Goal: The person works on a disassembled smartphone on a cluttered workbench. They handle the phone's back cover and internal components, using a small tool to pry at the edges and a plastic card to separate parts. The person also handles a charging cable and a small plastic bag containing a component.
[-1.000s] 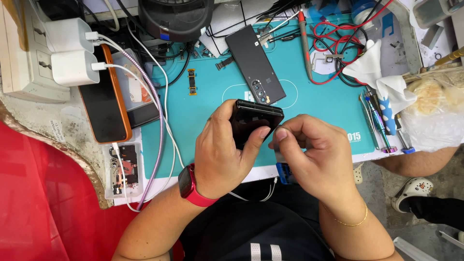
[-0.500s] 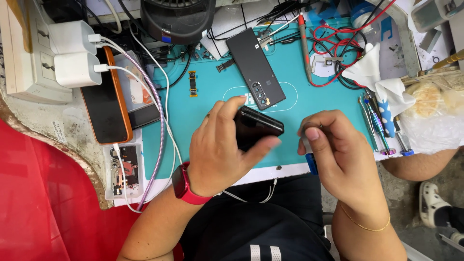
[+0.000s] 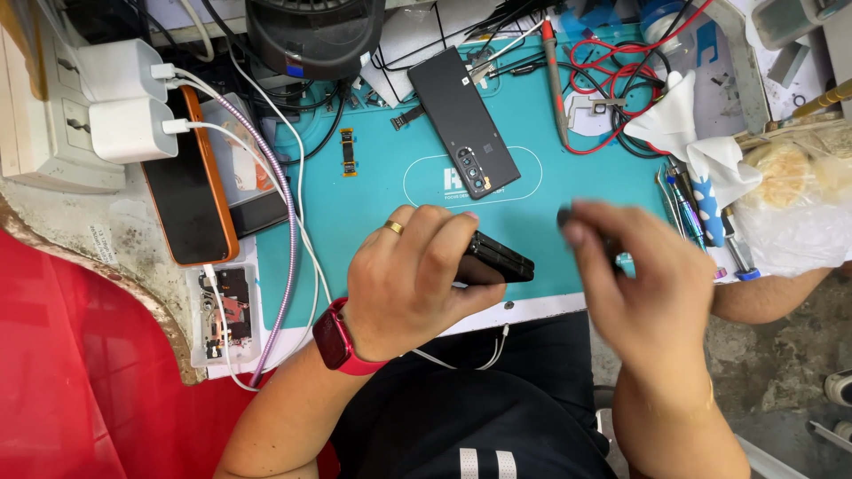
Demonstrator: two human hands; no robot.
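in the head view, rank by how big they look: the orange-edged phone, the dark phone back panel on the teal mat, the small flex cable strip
1. Orange-edged black phone, largest.
2. Dark phone back panel, slightly smaller; all three lie on the bench, so the order holds.
3. Small flex cable strip, clearly smallest.

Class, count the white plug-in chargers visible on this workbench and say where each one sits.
2. The upper charger and the lower charger sit stacked at the far left, plugged into the white power strip, each with a cable attached. Clutter may hide others.

I see a teal work mat (image 3: 568,191) bearing a dark phone back cover (image 3: 464,121) — left, an orange-edged phone (image 3: 189,191) below two white chargers (image 3: 124,98).
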